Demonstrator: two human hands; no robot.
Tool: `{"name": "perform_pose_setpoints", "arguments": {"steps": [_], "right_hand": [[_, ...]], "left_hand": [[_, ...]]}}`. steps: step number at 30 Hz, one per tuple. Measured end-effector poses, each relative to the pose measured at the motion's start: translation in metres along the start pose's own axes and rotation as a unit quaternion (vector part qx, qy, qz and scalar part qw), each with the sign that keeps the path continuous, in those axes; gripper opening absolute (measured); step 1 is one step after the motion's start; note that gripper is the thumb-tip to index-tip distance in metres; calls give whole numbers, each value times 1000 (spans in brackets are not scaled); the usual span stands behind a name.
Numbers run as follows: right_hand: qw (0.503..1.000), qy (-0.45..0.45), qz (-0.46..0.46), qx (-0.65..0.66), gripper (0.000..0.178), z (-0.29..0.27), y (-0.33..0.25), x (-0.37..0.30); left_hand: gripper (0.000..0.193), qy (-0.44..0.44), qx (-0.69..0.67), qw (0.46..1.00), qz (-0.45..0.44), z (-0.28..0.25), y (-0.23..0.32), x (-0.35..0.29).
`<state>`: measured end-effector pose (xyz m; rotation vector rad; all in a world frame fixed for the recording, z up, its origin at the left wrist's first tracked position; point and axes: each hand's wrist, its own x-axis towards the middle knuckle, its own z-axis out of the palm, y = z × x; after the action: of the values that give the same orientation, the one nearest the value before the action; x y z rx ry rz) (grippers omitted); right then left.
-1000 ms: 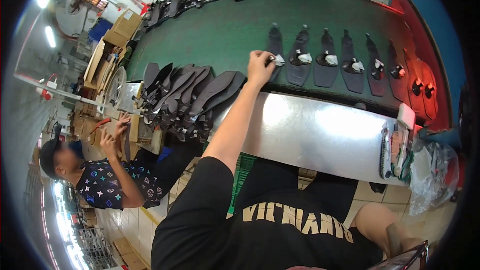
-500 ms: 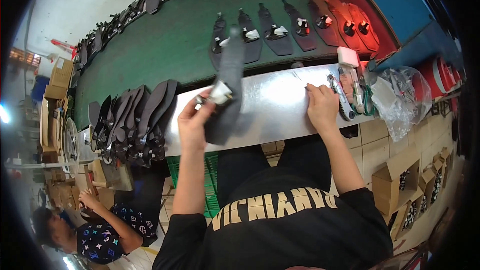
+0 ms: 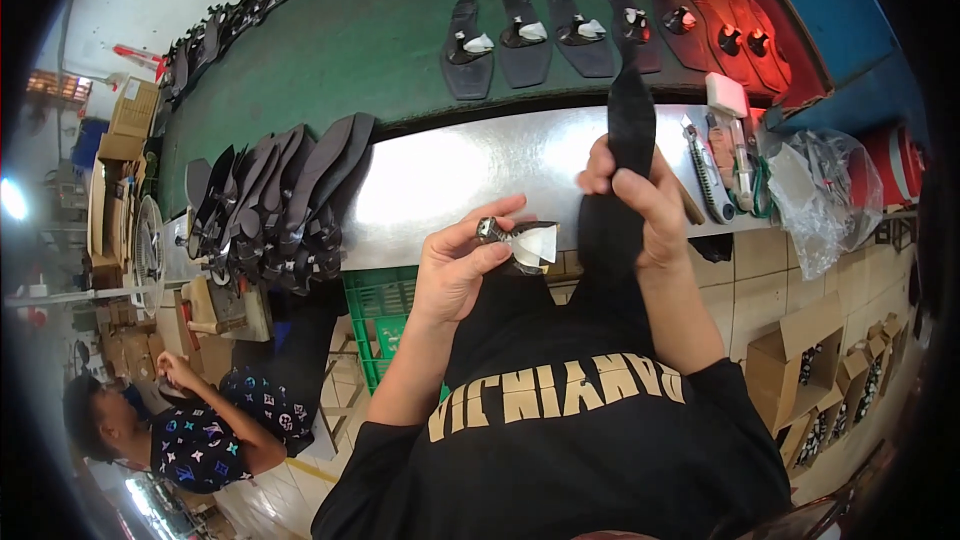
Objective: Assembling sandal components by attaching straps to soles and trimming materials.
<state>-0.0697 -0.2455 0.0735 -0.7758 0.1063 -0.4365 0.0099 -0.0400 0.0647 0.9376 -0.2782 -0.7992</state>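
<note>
My right hand (image 3: 658, 215) is closed round the middle of a black sandal sole (image 3: 632, 120), held upright with its narrow end away from me. Lower and to the left, my left hand (image 3: 452, 270) pinches a small dark sandal strap (image 3: 520, 262) between thumb and fingers. A white paper piece (image 3: 540, 243) and a shiny ornament (image 3: 489, 229) are on that strap. The two pieces are apart. Both hands are over the near edge of the metal worktop (image 3: 450, 175).
Soles with straps (image 3: 470, 70) stand in a row on the green belt (image 3: 330, 70), reddish-lit at the right. Stacked soles (image 3: 290, 200) lie left. A utility knife (image 3: 707, 170), white block (image 3: 726, 95) and plastic bag (image 3: 820, 180) are right. A co-worker (image 3: 215, 430) sits lower left.
The sole has passed from my left hand to my right, which has lifted from the worktop. My left hand has moved right and down, keeping the strap. The whole view has shifted slightly.
</note>
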Motion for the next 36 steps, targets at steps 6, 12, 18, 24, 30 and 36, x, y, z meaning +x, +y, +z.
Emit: {"name": "perform_pose_setpoints", "arguments": {"steps": [6,12,18,24,30,36], "right_hand": [[924,-157,-43,-346,36,5,4,-31],[932,-112,119,-323,53,25,6,-47],[906,-158,-32,-391,49,20,23,-45],[900,-164,-25,-404,46,18,24,-46],[900,-162,-26,-404,45,17,24,-45],[901,-164,-34,-399,44,16,27,-45]], "left_hand": [[30,59,47,997,20,-22,7,-15],[35,66,48,995,50,-30,10,-23],[35,34,58,995,71,-32,12,-26],[35,38,54,995,69,-34,11,-27],[35,46,56,995,63,-34,10,-26],[35,50,65,994,66,-34,9,-26]]}}
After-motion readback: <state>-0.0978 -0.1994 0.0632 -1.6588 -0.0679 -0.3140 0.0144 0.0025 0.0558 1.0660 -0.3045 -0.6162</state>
